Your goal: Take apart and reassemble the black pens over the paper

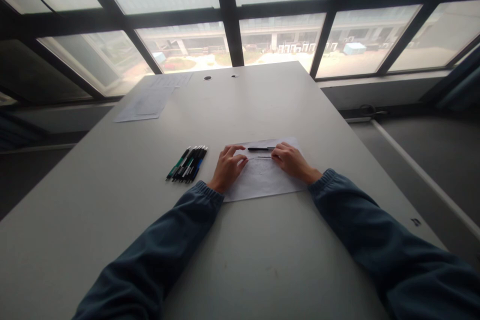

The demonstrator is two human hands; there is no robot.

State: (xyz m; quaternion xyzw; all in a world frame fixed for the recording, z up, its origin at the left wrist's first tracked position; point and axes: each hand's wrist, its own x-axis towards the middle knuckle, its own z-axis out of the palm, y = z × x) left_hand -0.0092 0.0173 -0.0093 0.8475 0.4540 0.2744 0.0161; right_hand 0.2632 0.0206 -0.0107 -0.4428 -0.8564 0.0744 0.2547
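A sheet of white paper [262, 185] lies under both of my hands. On it a black pen [258, 149] rests crosswise, its right end by my right hand's fingers. Just below the pen, a thin dark stick like a pen refill [264, 157] reaches out leftward from my right hand [290, 160], whose fingers are closed on its right end. My left hand [227, 166] rests at the paper's left side, with thumb and forefinger apart and their tips near the left ends of the pen and refill. Nothing shows clearly between them.
A row of several pens [186, 165], with black, green and blue parts, lies left of my left hand. Written sheets [144, 102] lie at the far left of the white table [240, 245]. Two round holes [207, 78] are near its far edge, below the windows.
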